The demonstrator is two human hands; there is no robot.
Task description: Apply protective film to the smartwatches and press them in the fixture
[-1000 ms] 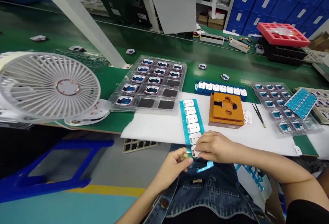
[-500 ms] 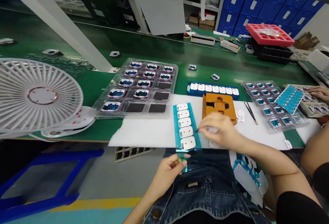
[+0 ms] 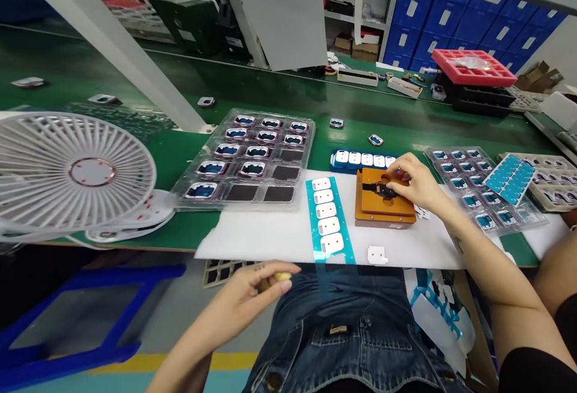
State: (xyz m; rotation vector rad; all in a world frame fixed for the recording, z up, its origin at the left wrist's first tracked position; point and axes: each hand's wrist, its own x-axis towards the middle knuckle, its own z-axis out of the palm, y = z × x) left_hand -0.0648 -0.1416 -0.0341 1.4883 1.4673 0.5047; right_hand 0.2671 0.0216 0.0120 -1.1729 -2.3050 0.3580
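My right hand [image 3: 412, 182] is over an orange fixture block [image 3: 383, 208], its thumb and fingers closed around a black piece [image 3: 385, 190] on the block's top. Exactly what the fingertips grip is partly hidden. My left hand [image 3: 252, 291] hovers over my lap, near the table's front edge, with thumb and forefinger stretched out and apart. Something small and yellow [image 3: 283, 276] shows at one of its fingers. Between the hands, a turquoise film strip [image 3: 309, 216] with several white plates [image 3: 325, 210] lies on the white foam sheet [image 3: 256, 234]. One loose white plate [image 3: 376, 255] lies in front of the block.
A clear tray [image 3: 297, 198] of framed parts lies at left, beside a white fan [image 3: 92, 170]. Behind the block is a blue strip of white plates [image 3: 354, 158]. Further right are another clear tray [image 3: 460, 158] and a turquoise sheet [image 3: 509, 179]. A co-worker's arm [image 3: 552, 243] shows at the right edge.
My right hand has moved from the film strip up to the orange block. My left hand has let go of the strip's near end and drawn back left. The co-worker's hand has left the beige tray.
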